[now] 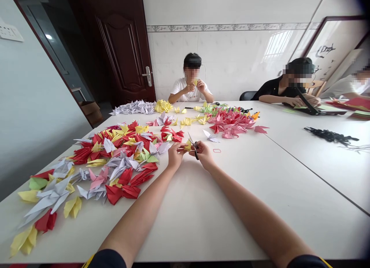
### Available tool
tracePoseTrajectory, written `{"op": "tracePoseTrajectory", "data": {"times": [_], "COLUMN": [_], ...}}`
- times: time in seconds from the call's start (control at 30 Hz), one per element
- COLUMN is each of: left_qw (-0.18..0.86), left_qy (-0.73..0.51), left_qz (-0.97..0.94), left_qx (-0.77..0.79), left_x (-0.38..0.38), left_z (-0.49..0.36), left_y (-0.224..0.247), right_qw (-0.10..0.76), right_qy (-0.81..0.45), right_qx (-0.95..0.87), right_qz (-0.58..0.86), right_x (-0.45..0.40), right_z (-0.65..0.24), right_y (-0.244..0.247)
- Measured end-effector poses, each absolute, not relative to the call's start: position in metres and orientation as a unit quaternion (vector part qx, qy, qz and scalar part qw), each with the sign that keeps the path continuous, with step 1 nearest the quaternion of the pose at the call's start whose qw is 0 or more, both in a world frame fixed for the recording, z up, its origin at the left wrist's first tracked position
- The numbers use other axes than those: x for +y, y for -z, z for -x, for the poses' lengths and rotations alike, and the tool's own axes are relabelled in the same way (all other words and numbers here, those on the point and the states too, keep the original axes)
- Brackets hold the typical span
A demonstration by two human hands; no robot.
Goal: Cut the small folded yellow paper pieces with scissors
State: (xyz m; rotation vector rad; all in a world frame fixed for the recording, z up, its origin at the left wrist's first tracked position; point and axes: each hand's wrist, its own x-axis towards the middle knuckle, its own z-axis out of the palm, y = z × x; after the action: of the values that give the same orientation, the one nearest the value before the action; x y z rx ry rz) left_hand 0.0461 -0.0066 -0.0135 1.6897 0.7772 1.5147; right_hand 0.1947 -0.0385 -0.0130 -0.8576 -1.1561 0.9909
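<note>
Pinched between the fingers of my left hand point(175, 156) is a small yellow folded paper piece point(188, 145). My right hand point(204, 155) grips a pair of scissors point(196, 149) with black handles, its blades pointing up and to the left beside the yellow paper. Whether the blades touch the paper I cannot tell. A white paper crane point(211, 136) lies just beyond my right hand. Left of my left hand spreads a large heap of folded paper cranes point(124, 144) in red, yellow, white and pink.
Across the white table point(231, 206), a person point(189, 85) holds a yellow paper piece. Pink cranes point(231, 123) and white cranes point(134, 107) lie toward the far side. At right, another person leans over a paper cutter point(315, 108); black cord bundles point(329, 135) lie nearer.
</note>
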Motion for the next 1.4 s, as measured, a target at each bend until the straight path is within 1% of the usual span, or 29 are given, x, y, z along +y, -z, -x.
{"op": "tracePoseTrajectory", "data": {"times": [0.13, 0.33, 0.53, 0.77, 0.97, 1.07, 1.23, 1.3, 1.4], "left_qw": [0.393, 0.472, 0.53, 0.474, 0.355, 0.326, 0.348, 0.38, 0.456], "left_qy": [-0.579, -0.524, -0.497, -0.519, -0.525, -0.53, -0.516, -0.514, -0.521], "left_qz": [-0.647, -0.626, -0.619, -0.629, -0.677, -0.683, -0.675, -0.664, -0.63], "left_qx": [0.302, 0.333, 0.297, 0.332, 0.373, 0.383, 0.397, 0.387, 0.351], "left_x": [-0.0069, -0.0066, -0.007, -0.005, -0.0083, -0.0098, -0.0098, -0.008, -0.004], "left_z": [-0.0476, -0.0463, -0.0441, -0.0449, -0.0478, -0.0483, -0.0471, -0.0467, -0.0465], "left_y": [0.0128, 0.0086, 0.0074, 0.0105, 0.0111, 0.0088, 0.0053, 0.0057, 0.0075], "right_qw": [0.655, 0.656, 0.65, 0.649, 0.638, 0.621, 0.623, 0.621, 0.627], "right_qy": [-0.392, -0.384, -0.346, -0.34, -0.315, -0.314, -0.299, -0.287, -0.298], "right_qx": [-0.514, -0.503, -0.52, -0.524, -0.53, -0.533, -0.55, -0.556, -0.551], "right_qz": [0.391, 0.412, 0.433, 0.434, 0.461, 0.482, 0.469, 0.472, 0.464], "right_x": [-0.0398, -0.0379, -0.0386, -0.0327, -0.0348, -0.0388, -0.0393, -0.0379, -0.036], "right_z": [-0.1924, -0.1962, -0.1968, -0.1964, -0.1967, -0.1954, -0.1961, -0.1968, -0.1968], "right_y": [0.0115, 0.013, 0.0116, 0.019, 0.0199, 0.0183, 0.019, 0.0201, 0.0211]}}
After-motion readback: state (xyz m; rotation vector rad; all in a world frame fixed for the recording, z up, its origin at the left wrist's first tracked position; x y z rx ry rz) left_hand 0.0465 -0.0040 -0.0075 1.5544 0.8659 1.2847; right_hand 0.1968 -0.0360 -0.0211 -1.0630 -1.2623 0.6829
